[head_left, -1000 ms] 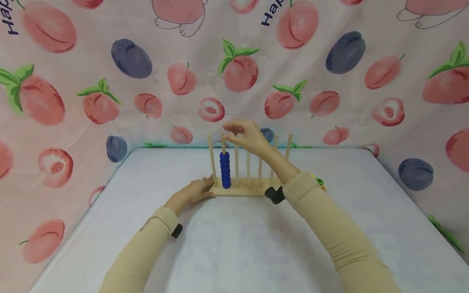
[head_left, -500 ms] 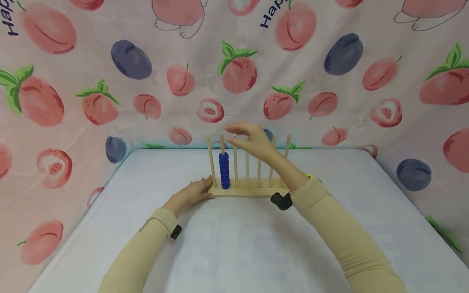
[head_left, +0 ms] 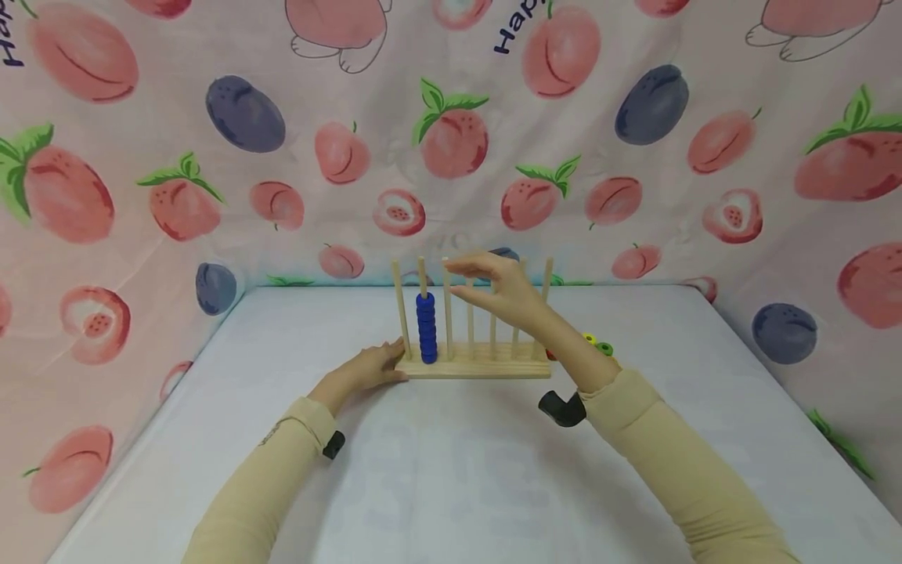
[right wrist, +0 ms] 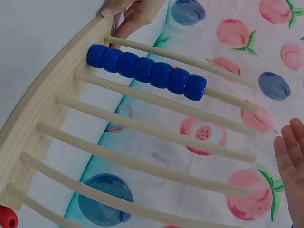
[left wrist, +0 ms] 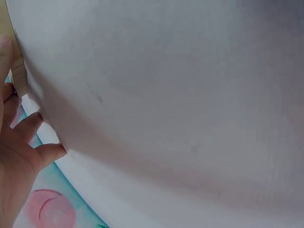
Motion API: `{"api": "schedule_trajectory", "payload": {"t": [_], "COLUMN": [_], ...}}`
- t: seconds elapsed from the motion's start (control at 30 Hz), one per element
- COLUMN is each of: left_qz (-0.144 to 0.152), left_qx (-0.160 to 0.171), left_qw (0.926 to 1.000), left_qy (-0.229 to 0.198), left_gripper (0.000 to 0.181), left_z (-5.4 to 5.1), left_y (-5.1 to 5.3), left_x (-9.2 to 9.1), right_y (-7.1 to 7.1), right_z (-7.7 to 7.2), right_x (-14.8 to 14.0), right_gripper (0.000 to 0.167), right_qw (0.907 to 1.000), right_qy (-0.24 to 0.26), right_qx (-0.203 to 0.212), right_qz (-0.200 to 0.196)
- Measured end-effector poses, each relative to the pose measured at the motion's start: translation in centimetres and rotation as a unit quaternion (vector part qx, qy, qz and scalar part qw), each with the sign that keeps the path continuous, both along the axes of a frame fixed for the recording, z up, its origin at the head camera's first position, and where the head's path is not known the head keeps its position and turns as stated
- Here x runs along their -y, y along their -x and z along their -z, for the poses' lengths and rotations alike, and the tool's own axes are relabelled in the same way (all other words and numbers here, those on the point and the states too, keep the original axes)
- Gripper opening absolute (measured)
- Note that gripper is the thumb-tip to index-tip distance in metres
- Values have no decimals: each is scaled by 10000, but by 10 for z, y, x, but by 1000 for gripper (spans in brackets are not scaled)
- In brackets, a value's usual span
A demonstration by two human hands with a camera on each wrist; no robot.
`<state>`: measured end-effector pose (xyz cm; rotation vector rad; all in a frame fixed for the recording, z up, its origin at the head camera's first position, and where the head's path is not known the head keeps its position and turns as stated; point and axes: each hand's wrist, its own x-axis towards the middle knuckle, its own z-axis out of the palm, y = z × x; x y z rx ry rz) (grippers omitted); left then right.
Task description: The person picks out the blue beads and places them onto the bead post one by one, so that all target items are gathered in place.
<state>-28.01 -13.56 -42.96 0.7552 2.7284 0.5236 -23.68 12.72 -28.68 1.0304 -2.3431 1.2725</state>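
Observation:
A wooden peg rack (head_left: 472, 370) stands on the table, its row of upright pegs rising from a long flat base. Blue beads (head_left: 427, 329) are stacked on the second peg from the left, and that peg's tip shows above them; the other pegs in view carry no beads. My left hand (head_left: 368, 368) grips the left end of the base, the thumb at the front edge and fingers at the far side. In the right wrist view this thumb (right wrist: 114, 7) lies on the wood. My right hand (head_left: 503, 286) is raised before the pegs, thumb and fingers apart, holding nothing.
Yellow (head_left: 589, 338), green (head_left: 604, 348) and red beads (right wrist: 8, 217) lie beyond the rack's right end, partly hidden by my right forearm. A white cloth covers the table (head_left: 423, 470). Behind it hangs a fruit-printed curtain (head_left: 395, 141).
My right hand has drawn away from the top of the blue-bead peg, moving right and slightly down. The left hand stays at the base's end. The view has shifted slightly.

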Motion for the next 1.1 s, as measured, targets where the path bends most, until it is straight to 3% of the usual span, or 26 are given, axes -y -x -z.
{"api": "schedule_trajectory", "payload": {"t": [0.47,0.87,1.1], "left_qz": [-20,-39,-46], "left_qx": [73,127,101], "left_qw": [10000,9999,9999], "left_qy": [-57,-49,-37], "left_gripper": [72,72,72], "left_z": [0,-2,-2], "left_y": [1,0,0], "left_x": [0,0,-1], "right_y": [-15,-18,-16], "right_z": [12,26,32], "right_x": [-31,-62,-83], "right_gripper": [30,34,33], "right_qw": [9970,9913,9886], "right_qy": [393,413,663], "right_qx": [559,720,840], "right_qz": [358,1022,1063]}}
